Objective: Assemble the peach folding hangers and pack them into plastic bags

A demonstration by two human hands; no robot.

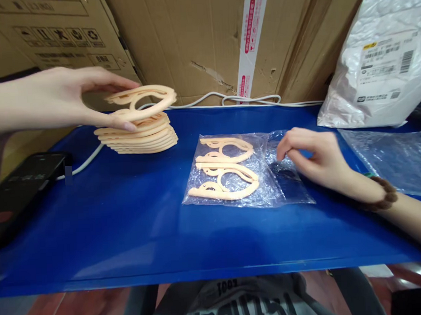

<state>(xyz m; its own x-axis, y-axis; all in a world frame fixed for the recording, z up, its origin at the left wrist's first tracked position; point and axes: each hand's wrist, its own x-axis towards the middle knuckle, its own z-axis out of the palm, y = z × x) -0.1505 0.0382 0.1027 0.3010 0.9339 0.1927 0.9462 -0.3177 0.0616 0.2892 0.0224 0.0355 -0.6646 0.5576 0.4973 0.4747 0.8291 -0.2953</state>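
My left hand (73, 96) is closed round one end of a peach-coloured folding hanger (154, 106), thumb below and fingers above. That hanger is just above a stack of similar folded hangers (142, 140) on the blue table; whether it touches the stack I cannot tell. A clear plastic bag (269, 192) lies flat to the right of the stack, with two folded hangers (228, 168) inside, one nearer me than the other. Over the bag's right end, my right hand (312, 154) has its fingers curled in and pressed together; what they pinch, if anything, is hidden.
A black phone (28, 186) lies at the left, with a white cable (200, 101) along the back. Cardboard boxes (190, 45) stand behind the blue table (130, 237). At the right are a white parcel bag (375, 73) and more clear plastic bags (390, 157).
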